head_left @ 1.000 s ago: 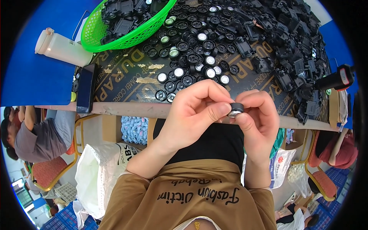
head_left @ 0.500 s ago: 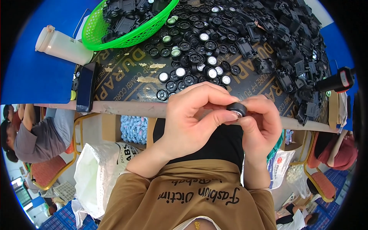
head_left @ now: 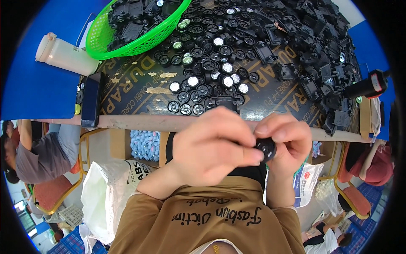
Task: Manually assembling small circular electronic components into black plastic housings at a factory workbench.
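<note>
In front of my body, just off the near table edge, a small black wheel (head_left: pixel 266 149) is pinched in my fingers, its round face showing. My right hand (head_left: pixel 289 139) grips it from the right between thumb and fingers. From the left, my left hand (head_left: pixel 213 146), somewhat blurred, has its thumb and finger tips closed at the wheel's rim. Many loose black wheels (head_left: pixel 203 89), some with silvery hubs, lie on the dark table (head_left: pixel 139 99) beyond my hands. A black plastic chassis piece (head_left: pixel 226 101) lies just beyond my left hand.
A green basket (head_left: pixel 139 47) of black plastic parts stands at the far left, near a white bottle (head_left: pixel 67 54) and a phone (head_left: pixel 91 99). Black chassis parts (head_left: pixel 313 84) pile up on the right beside a black power tool (head_left: pixel 368 86). People sit at both sides.
Both hands have come slightly down toward my body. The wheel has turned from edge-on to show its black face. The chassis piece near the table edge has come into sight.
</note>
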A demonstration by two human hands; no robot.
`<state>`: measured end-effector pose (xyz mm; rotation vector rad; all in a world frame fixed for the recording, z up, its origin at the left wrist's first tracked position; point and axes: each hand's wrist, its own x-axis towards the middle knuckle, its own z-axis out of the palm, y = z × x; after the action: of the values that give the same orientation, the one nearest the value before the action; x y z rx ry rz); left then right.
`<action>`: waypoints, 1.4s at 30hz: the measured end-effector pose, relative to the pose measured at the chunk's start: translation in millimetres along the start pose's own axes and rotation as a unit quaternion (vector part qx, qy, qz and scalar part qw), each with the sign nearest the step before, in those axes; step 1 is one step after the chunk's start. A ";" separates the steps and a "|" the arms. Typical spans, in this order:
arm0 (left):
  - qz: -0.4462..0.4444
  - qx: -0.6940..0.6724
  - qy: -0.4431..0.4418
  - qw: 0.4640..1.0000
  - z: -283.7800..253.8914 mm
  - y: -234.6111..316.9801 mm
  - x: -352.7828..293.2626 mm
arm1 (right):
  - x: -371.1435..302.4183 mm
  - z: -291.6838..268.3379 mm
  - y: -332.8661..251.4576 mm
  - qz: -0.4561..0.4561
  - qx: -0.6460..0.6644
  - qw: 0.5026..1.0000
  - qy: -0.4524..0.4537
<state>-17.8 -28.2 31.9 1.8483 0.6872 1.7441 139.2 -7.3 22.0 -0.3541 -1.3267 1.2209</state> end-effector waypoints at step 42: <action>-0.253 -0.009 0.052 0.966 -9.8 -17.0 -13.6 | 1.0 -23.1 6.4 0.192 0.058 0.976 0.083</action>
<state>-28.6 -24.5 10.9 1.4105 1.0707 1.5018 155.8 5.8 10.6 -0.6354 -1.0671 1.5460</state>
